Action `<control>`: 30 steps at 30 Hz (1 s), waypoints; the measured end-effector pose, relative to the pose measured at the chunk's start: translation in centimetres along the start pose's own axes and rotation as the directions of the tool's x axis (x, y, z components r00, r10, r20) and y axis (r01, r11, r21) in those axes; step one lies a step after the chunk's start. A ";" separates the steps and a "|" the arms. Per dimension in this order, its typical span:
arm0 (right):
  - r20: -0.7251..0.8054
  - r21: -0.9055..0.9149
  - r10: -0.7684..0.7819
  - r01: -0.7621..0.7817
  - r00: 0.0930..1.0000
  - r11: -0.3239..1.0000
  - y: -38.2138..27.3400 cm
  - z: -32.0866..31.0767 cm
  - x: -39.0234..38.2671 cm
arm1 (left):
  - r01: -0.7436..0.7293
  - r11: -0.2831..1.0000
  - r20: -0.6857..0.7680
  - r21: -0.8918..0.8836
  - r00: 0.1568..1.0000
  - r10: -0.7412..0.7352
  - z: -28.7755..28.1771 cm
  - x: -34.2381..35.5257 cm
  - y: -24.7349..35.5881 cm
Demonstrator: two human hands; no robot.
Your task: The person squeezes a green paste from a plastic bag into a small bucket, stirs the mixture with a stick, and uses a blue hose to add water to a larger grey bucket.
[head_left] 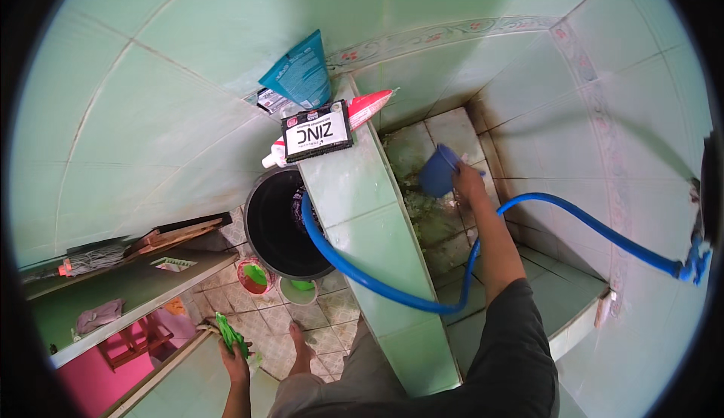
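Closest to us, our left hand (235, 359) is closed around a crumpled bright green bundle (229, 331); we can't tell if it's cloth or a packet, but it looks light and floppy, so we'd pinch it anywhere. Then there's the blue hose (377, 291) bending over the tiled divider (362, 225), probably springy. Past that, our right hand (469, 182) is wrapped around the handle side of the blue plastic dipper (436, 172), which is tipped over the grimy floor tiles (441, 231). Honestly, we reckon it's stiff, light when empty, slick if wet and pretty hard to break. We can't see what's inside, so we'd grab the handle side firmly.
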State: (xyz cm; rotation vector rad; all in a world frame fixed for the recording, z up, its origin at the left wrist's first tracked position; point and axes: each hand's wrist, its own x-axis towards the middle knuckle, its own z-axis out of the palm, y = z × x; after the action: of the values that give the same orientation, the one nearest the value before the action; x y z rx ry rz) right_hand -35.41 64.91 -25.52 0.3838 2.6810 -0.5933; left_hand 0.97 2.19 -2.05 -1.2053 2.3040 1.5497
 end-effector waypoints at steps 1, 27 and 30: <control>-0.008 -0.007 0.002 -0.002 1.000 1.000 -1.6 -2.1 -0.7 | -0.001 1.000 0.000 -0.011 1.000 0.001 -0.6 -0.1 -0.6; -0.388 0.398 -0.368 0.515 0.845 0.759 -45.8 -5.9 -49.0 | -0.136 0.953 0.111 -0.269 0.979 0.171 -22.5 5.1 -17.2; -0.258 0.516 -0.327 0.416 0.909 0.749 -46.5 2.7 -43.4 | -0.160 0.956 0.110 -0.247 0.975 0.192 -23.8 6.1 -19.6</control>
State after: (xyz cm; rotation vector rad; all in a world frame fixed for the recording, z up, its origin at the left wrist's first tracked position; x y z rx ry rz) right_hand -11.37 15.13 6.08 0.0218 2.6889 -1.5567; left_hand 17.40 -23.84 -8.19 -0.9250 2.2436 1.9503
